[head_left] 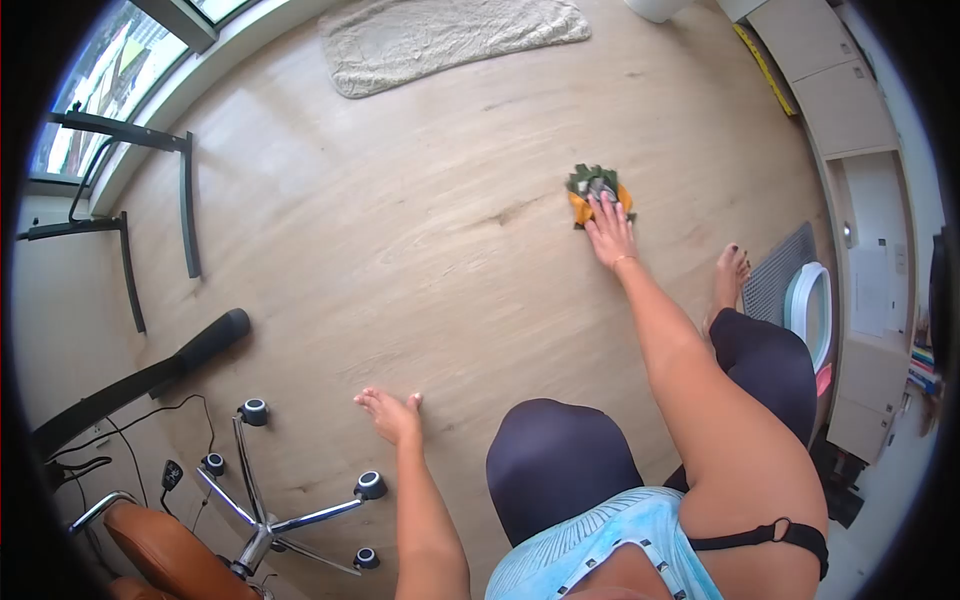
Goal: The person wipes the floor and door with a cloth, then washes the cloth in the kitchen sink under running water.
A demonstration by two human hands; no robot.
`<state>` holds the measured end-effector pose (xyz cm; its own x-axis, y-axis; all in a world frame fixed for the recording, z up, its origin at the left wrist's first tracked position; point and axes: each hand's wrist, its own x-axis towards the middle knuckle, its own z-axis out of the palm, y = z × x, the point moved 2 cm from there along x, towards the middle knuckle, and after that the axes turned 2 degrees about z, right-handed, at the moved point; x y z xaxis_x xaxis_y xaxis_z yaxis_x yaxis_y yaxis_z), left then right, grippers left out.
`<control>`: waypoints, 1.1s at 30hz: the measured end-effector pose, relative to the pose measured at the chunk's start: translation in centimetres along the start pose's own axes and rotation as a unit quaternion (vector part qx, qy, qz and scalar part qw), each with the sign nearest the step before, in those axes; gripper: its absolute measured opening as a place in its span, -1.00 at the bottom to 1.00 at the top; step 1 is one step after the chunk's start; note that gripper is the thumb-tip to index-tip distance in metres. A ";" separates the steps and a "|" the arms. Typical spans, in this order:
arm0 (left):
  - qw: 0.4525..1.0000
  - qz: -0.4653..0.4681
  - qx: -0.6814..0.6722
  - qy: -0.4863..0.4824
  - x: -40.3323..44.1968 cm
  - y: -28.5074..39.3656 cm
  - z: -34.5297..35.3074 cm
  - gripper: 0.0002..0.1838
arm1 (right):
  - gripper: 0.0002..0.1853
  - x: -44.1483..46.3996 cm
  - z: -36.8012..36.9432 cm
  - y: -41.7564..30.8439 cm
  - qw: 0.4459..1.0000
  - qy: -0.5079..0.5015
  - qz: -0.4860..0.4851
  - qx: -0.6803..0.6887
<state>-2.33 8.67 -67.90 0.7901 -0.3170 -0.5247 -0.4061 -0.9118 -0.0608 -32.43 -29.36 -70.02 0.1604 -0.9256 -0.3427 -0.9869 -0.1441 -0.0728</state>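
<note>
On the wooden floor [450, 260] lies a bunched cloth [582, 205], patterned in dark green, orange and grey. My right hand [610, 235] presses down on it with the arm stretched forward, the fingers together over the fabric and covering part of it. Lower and to the left, my left hand [390, 415] is open and empty, fingers extended and thumb apart. It is low over the floor or resting on it; I cannot tell which. The wheeled chair base is the nearest thing to it.
A chair base with casters [265, 525] and a brown seat [175, 555] stand at lower left. Black metal legs [188, 205] are by the window. A pale rug [450, 40] lies ahead. Cabinets [815, 45], a grey mat [775, 265] and a white-rimmed tub [808, 310] line the right.
</note>
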 end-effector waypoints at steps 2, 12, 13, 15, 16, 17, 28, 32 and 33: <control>1.000 -0.014 -0.003 -0.007 0.1 0.3 -0.7 0.11 | -0.40 4.4 7.6 11.3 0.995 0.028 0.072 -0.055; 0.998 -0.063 0.001 -0.028 0.3 0.9 -0.7 0.14 | -0.41 -15.2 4.4 -17.3 0.836 -0.120 -0.532 -0.069; 0.998 -0.063 0.006 -0.023 0.4 0.9 -0.6 0.14 | -0.42 -16.0 4.8 -18.3 0.794 -0.134 -0.585 -0.097; 0.996 -0.077 -0.002 -0.035 -0.1 0.9 -0.7 0.13 | -0.43 -15.2 5.6 -18.1 0.789 -0.128 -0.592 -0.097; 0.997 -0.075 0.010 -0.035 -0.8 1.1 -0.9 0.13 | -0.44 -14.1 5.6 -16.6 0.796 -0.124 -0.585 -0.094; 0.996 -0.083 0.008 -0.021 -1.3 1.7 -1.2 0.11 | -0.45 -12.9 5.6 -15.1 0.802 -0.120 -0.578 -0.091; 0.959 0.173 -0.224 0.023 -6.0 10.6 -5.6 -0.40 | -0.46 3.1 -4.2 32.0 0.976 0.001 -0.215 -0.014; 0.970 0.205 -0.129 -0.027 -7.1 11.9 -8.3 -0.45 | -0.45 5.9 -4.6 47.1 0.996 0.072 0.034 -0.027; 0.972 0.199 -0.119 -0.030 -8.0 13.1 -8.4 -0.45 | -0.44 7.1 -5.3 49.9 0.996 0.057 0.073 -0.011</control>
<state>-10.06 -2.92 -57.38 0.5616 -0.6475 -0.5151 -0.5513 -0.7570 0.3506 -80.66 -45.01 -71.18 0.0125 -0.9710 -0.2386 -0.9999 -0.0109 -0.0080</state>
